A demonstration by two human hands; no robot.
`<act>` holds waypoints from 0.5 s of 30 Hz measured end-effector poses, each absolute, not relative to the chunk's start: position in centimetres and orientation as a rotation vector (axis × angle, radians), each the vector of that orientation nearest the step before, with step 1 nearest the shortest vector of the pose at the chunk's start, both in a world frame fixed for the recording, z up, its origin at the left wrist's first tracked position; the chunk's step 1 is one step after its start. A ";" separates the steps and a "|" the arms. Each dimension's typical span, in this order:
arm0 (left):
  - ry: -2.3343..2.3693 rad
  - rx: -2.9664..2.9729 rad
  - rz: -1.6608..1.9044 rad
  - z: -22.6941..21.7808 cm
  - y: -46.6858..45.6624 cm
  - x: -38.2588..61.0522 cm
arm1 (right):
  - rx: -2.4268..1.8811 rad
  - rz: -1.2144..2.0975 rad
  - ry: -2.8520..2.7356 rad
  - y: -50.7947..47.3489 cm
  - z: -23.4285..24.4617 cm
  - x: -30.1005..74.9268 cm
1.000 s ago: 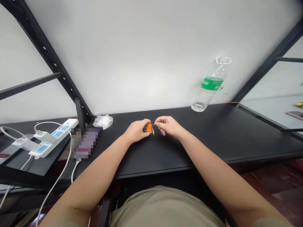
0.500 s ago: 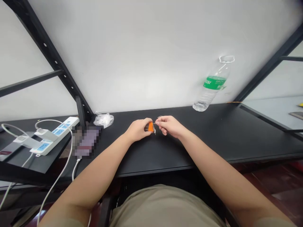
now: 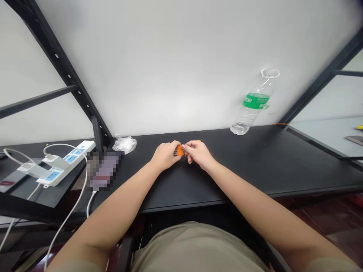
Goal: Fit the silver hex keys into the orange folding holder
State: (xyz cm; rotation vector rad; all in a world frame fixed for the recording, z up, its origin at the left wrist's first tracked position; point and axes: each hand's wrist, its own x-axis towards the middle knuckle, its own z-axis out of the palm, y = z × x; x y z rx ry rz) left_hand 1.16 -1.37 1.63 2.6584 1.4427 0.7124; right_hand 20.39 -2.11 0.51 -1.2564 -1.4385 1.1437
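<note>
My left hand [image 3: 165,155] is closed around an orange hex key holder [image 3: 180,150], just above the black desk. Thin metal keys show between the fingers on the holder's left side. My right hand [image 3: 199,154] meets it from the right, thumb and forefinger pinched at the holder's edge on a thin metal hex key [image 3: 184,152], mostly hidden by the fingertips. A small orange-yellow piece [image 3: 199,141] peeks out behind my right knuckles; whether it is held or lies on the desk, I cannot tell.
A crumpled clear plastic bag [image 3: 124,144] lies by the wall. Left of it are a phone [image 3: 105,170] on a white cable and a power strip [image 3: 66,162] with plugs. A large clear bottle [image 3: 252,104] stands at the back right. Black metal frames [image 3: 70,79] flank the desk.
My right hand has moved left, closing the gap to the orange holder, and its fingertips now reach the holder's edge. The orange-yellow piece has come into sight behind it. My left hand stays nearly still.
</note>
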 end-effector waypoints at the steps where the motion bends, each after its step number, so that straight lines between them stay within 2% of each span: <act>1: 1.459 2.656 0.710 1.6 -1.4 1.1 | -1.298 1.091 -1.512 -2.5 0.8 20.2; 4: 1.447 2.653 0.678 1.6 -1.3 0.9 | -1.382 1.078 -1.736 -3.9 1.7 19.7; 9: 1.347 2.635 0.641 1.7 -1.1 0.5 | -1.296 1.380 -1.890 -5.2 2.8 20.0; 11: 1.310 2.627 0.624 1.6 -1.1 0.6 | -1.398 1.235 -1.876 -5.3 3.2 20.2; 15: 1.364 2.586 0.557 1.2 -1.1 1.6 | -1.374 0.519 -1.881 -5.1 4.5 17.5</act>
